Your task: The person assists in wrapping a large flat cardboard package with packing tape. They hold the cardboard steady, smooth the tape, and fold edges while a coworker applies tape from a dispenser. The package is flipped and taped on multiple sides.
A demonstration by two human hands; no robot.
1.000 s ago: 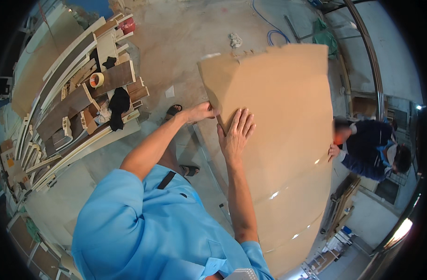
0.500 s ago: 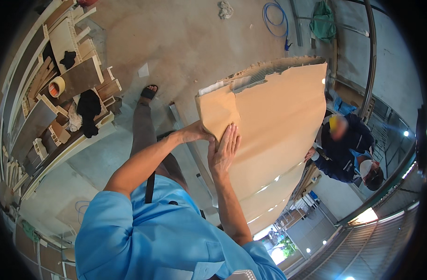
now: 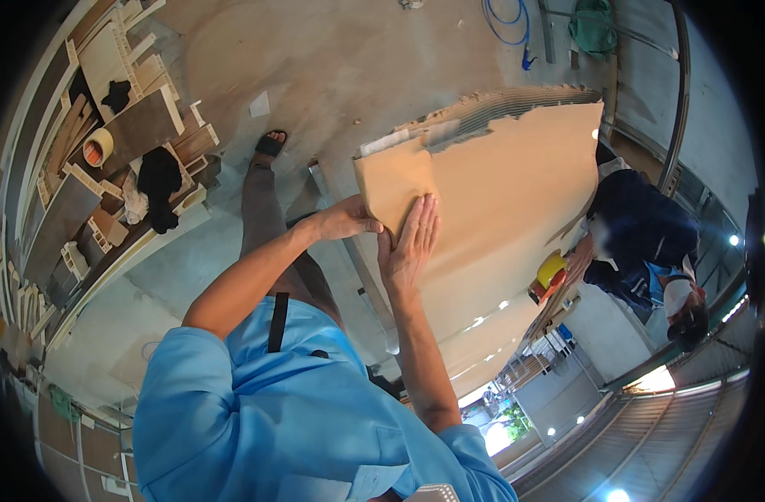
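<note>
The brown sheet (image 3: pixel 516 184) lies directly under the right hand (image 3: pixel 410 243) and extends from it toward the far side and to the right. The right hand rests flat on the sheet, fingers extended and side by side, thumb pointing toward the left hand (image 3: pixel 346 222). The left hand is set at the sheet's near left corner, just beside the right; its thumb shows, but its fingers are partly hidden, so I cannot tell whether it is grasping the edge. Beyond both hands the sheet ends in a ragged margin, where ribbed layers (image 3: pixel 500 115) are exposed. To the right of the right hand, across the sheet, a co-worker's hand (image 3: pixel 578 258) is at a yellow-and-red object (image 3: pixel 551 273) near the sheet's far edge. Well apart to the left of the left hand, a pile of boards (image 3: pixel 136 125) carries a tape roll (image 3: pixel 105 144) and a black cloth (image 3: pixel 159 176). A blue cable (image 3: pixel 511 42) lies on the floor (image 3: pixel 315 63) well beyond the right hand.
</note>
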